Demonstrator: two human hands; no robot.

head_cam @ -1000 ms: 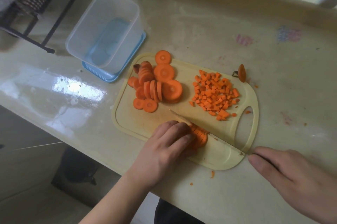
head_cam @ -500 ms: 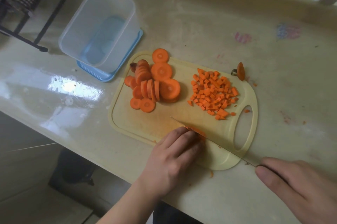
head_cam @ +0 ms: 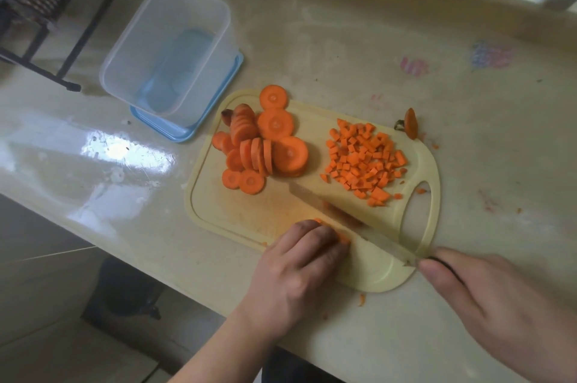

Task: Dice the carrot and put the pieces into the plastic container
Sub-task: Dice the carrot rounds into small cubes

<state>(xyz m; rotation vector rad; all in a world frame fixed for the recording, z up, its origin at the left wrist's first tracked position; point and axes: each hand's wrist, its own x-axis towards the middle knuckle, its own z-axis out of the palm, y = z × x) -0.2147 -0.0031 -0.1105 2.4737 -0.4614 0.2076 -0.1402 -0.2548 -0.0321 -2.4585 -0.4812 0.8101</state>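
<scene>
A pale yellow cutting board lies on the counter. Carrot slices are heaped at its far left, and a pile of diced carrot sits at its far right. My left hand covers a small stack of carrot strips at the board's near edge, fingers curled over them. My right hand grips the handle of a knife; its blade lies tilted across the board just right of my left fingers. The clear plastic container stands empty to the left of the board.
The container sits on its blue lid. A carrot end lies on the counter beyond the board's far right corner. Small carrot bits are scattered near the board. The counter's front edge runs just below my hands; a dark metal rack stands beyond the far left.
The knife blade has lifted and tilted, its flat side now showing. My left hand has slid slightly back along the carrot strips, covering more of them.
</scene>
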